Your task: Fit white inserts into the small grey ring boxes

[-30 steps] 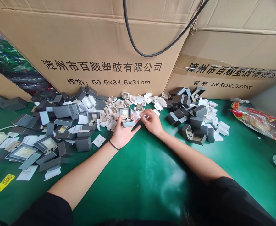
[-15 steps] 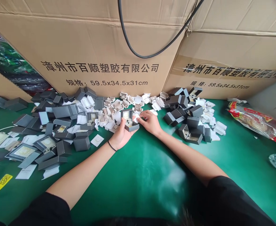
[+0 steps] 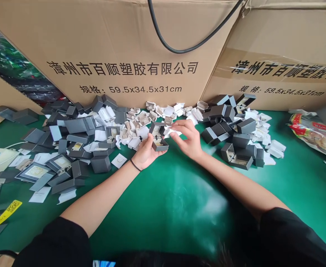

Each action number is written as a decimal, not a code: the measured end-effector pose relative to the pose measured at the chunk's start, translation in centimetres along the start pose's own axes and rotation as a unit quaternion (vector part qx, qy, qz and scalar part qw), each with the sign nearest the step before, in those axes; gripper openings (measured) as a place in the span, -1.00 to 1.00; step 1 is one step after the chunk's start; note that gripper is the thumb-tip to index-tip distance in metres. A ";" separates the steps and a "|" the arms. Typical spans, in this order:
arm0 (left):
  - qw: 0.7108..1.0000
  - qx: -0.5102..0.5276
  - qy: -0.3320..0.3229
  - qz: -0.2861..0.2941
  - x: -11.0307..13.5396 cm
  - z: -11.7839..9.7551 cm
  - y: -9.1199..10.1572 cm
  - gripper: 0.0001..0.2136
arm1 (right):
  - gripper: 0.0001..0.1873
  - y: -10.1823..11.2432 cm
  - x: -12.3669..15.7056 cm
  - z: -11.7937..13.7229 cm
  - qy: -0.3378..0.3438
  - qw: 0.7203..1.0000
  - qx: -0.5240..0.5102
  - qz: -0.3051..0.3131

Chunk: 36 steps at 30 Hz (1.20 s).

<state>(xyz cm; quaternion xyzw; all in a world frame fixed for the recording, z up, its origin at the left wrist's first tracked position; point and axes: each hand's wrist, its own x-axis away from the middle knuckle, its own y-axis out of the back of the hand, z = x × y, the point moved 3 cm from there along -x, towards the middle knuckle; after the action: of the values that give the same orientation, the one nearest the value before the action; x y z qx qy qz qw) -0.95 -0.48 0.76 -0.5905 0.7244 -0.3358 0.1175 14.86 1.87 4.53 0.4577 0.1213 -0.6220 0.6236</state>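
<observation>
My left hand (image 3: 144, 152), with a dark band at its wrist, grips a small dark grey jewelry box (image 3: 160, 147) from the left and below. The box stands open, lid raised, with pale lining showing inside. Just right of the lid, my right hand (image 3: 190, 141) has thumb and fingers bent around a small white paper piece (image 3: 168, 131). Its exact shape is partly hidden by the fingers. Behind both hands lies a heap of small white and beige inserts (image 3: 139, 120). A white card (image 3: 119, 160) with a thin ring-like loop lies left of my left wrist.
Grey boxes (image 3: 78, 125), many open, pile up on the left; another pile of boxes (image 3: 221, 115) with white papers sits on the right. Large cardboard cartons (image 3: 124, 33) wall the back of the green table (image 3: 157, 215). A plastic food bag (image 3: 316, 135) lies far right, a yellow tape strip (image 3: 4, 217) left.
The view has shifted a little. My right hand has drawn slightly away from the box, fingers raised, with the white piece by its fingertips. The inside of the lid now looks darker.
</observation>
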 end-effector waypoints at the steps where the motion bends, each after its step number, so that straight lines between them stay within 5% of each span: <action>1: 1.000 -0.004 -0.001 0.005 0.0 0.1 -0.1 -0.57 | -0.78 -0.3 0.2 0.3 0.015 1.000 0.008 0.024; 6: 0.999 -0.028 -0.014 0.004 0.1 0.5 -0.3 -0.55 | -0.75 -1.4 1.0 0.2 0.021 0.995 0.055 0.083; 20: 0.999 -0.023 -0.043 -0.009 -0.3 1.1 -0.2 -0.62 | -0.68 -2.3 1.5 0.4 -0.051 0.995 0.019 0.079; 26: 0.998 -0.026 -0.045 -0.017 -0.3 1.0 -0.2 -0.63 | -0.72 -1.6 1.2 0.1 -0.023 0.991 0.111 0.075; 36: 0.998 -0.023 -0.057 -0.019 -0.4 1.0 -0.4 -0.65 | -0.65 -1.6 1.0 0.9 0.085 0.949 0.264 0.150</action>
<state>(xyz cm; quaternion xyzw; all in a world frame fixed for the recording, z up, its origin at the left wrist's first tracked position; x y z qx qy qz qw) -0.01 -0.50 0.16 -0.6248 0.7130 -0.2868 0.1381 13.24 0.89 3.60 0.6703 -0.0648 -0.4894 0.5540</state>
